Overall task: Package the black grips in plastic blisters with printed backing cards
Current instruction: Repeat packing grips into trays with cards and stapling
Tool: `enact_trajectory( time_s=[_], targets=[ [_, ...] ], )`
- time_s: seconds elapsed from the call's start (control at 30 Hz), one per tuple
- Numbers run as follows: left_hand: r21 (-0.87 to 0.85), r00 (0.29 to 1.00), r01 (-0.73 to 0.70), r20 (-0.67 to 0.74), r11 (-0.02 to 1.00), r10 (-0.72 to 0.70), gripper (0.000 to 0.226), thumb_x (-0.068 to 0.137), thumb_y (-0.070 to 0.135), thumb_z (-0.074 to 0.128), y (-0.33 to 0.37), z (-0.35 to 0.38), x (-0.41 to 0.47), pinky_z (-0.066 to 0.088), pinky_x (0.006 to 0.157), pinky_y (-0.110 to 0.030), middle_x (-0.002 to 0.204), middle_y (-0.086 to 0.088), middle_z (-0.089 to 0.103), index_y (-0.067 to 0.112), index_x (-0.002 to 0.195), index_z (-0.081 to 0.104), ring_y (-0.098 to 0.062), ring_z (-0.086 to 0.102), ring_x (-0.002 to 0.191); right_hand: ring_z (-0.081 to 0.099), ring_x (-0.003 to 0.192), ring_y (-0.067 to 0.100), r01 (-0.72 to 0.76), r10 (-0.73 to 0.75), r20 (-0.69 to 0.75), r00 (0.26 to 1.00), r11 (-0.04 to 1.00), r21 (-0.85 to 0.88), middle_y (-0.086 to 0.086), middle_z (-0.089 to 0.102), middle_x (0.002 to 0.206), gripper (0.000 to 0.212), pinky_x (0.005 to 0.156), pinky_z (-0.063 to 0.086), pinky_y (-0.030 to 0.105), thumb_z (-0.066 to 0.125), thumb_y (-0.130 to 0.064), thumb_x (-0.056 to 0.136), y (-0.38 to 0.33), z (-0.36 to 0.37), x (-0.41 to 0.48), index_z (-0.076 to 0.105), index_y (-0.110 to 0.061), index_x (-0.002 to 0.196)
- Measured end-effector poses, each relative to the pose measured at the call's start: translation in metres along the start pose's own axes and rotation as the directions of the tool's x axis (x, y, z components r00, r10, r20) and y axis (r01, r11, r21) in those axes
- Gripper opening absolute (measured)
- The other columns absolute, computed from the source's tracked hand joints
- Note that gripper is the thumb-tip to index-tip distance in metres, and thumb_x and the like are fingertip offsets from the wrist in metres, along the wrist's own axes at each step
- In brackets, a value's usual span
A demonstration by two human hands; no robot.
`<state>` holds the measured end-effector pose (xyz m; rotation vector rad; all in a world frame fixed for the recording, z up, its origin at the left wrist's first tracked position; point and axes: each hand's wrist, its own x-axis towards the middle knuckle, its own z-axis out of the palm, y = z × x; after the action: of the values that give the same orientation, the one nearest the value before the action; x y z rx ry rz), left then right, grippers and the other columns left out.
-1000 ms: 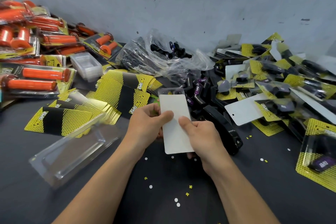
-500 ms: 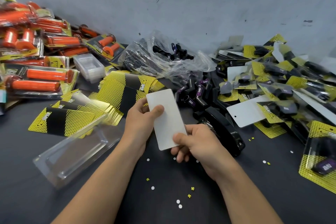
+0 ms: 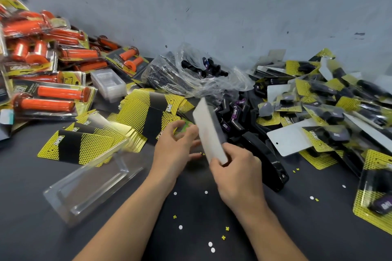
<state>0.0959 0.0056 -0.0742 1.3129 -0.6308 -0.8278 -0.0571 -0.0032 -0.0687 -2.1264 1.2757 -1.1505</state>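
My right hand point(image 3: 235, 172) grips the lower end of a white-backed card package point(image 3: 209, 131), which stands tilted and motion-blurred above the dark table. My left hand point(image 3: 176, 146) hovers just left of it, fingers loosely spread and holding nothing. Loose black grips point(image 3: 231, 116) lie in a pile right behind the card. More of them fill a clear plastic bag point(image 3: 191, 74) by the wall. Yellow and black backing cards point(image 3: 157, 110) are fanned out to the left. A small stack of clear blisters point(image 3: 109, 85) sits behind those.
A large clear blister tray point(image 3: 93, 182) lies at front left. A black stapler point(image 3: 267, 161) rests just right of my right hand. Finished yellow packs point(image 3: 318, 101) are heaped on the right, orange grip packs point(image 3: 48, 95) on the left. Punched paper dots dot the table.
The white-backed package swung from flat-facing to tilted edge-on. My left hand let go of it and opened; my right hand now holds it alone by the lower end.
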Motion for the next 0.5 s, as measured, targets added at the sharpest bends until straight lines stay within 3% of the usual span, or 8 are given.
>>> enact_trajectory(
  time_s=[0.1, 0.2, 0.27, 0.33, 0.43, 0.5],
  targets=[
    [0.002, 0.986, 0.070, 0.153, 0.998, -0.070, 0.030, 0.090, 0.047, 0.069, 0.001, 0.006, -0.007, 0.060, 0.061, -0.036, 0.101, -0.004, 0.078, 0.025, 0.111, 0.070, -0.019, 0.077, 0.084, 0.057, 0.055, 0.029, 0.238, -0.228, 0.069, 0.971, 0.918, -0.316, -0.001, 0.061, 0.057, 0.031, 0.052, 0.036, 0.031, 0.082, -0.015, 0.072, -0.005, 0.010, -0.007, 0.053, -0.024, 0.067],
    [0.061, 0.984, 0.070, 0.160, 0.996, -0.079, 0.045, 0.072, 0.043, 0.072, 0.003, 0.006, -0.008, 0.061, 0.085, -0.052, 0.105, -0.017, 0.077, 0.013, 0.106, 0.072, -0.030, 0.074, 0.094, 0.055, 0.048, 0.026, 0.325, -0.317, 0.096, 0.944, 0.833, -0.448, 0.000, 0.063, 0.056, 0.025, 0.050, 0.029, 0.029, 0.087, -0.015, 0.068, -0.010, 0.017, -0.010, 0.065, -0.024, 0.072],
    [0.017, 0.983, 0.137, 0.122, 0.990, -0.138, 0.047, 0.072, 0.021, 0.067, 0.003, 0.005, -0.007, 0.056, 0.095, -0.061, 0.110, -0.028, 0.073, -0.005, 0.111, 0.067, -0.034, 0.073, 0.097, 0.057, 0.060, 0.026, 0.270, -0.240, 0.124, 0.963, 0.883, -0.384, -0.001, 0.068, 0.068, 0.015, 0.057, 0.030, 0.031, 0.078, -0.029, 0.081, -0.010, 0.017, -0.010, 0.063, -0.027, 0.083],
    [-0.070, 0.976, 0.195, 0.116, 0.978, -0.186, 0.036, 0.083, 0.003, 0.061, 0.003, 0.004, -0.006, 0.058, 0.095, -0.060, 0.109, -0.027, 0.075, -0.013, 0.115, 0.063, -0.037, 0.075, 0.099, 0.059, 0.072, 0.022, 0.135, -0.088, 0.210, 0.974, 0.966, -0.222, -0.004, 0.068, 0.078, 0.020, 0.062, 0.039, 0.033, 0.072, -0.040, 0.080, -0.002, 0.014, -0.008, 0.056, -0.029, 0.083],
    [-0.180, 0.970, 0.217, 0.153, 0.959, -0.190, 0.032, 0.091, -0.008, 0.052, 0.008, 0.002, -0.007, 0.063, 0.083, -0.052, 0.109, -0.025, 0.075, -0.014, 0.122, 0.058, -0.035, 0.076, 0.097, 0.059, 0.075, 0.004, 0.010, 0.006, 0.258, 0.966, 0.998, -0.063, -0.014, 0.062, 0.079, 0.020, 0.066, 0.042, 0.011, 0.076, -0.022, 0.070, 0.004, 0.006, -0.003, 0.064, -0.029, 0.084],
    [-0.274, 0.962, 0.246, 0.184, 0.930, -0.200, 0.034, 0.094, -0.007, 0.048, 0.012, 0.000, -0.005, 0.064, 0.082, -0.049, 0.113, -0.028, 0.074, -0.013, 0.126, 0.056, -0.035, 0.075, 0.103, 0.061, 0.080, -0.005, -0.092, 0.084, 0.206, 0.975, 0.995, 0.030, -0.018, 0.064, 0.082, 0.032, 0.069, 0.041, 0.002, 0.072, -0.007, 0.071, 0.007, 0.003, 0.000, 0.067, -0.033, 0.090]
  ],
)
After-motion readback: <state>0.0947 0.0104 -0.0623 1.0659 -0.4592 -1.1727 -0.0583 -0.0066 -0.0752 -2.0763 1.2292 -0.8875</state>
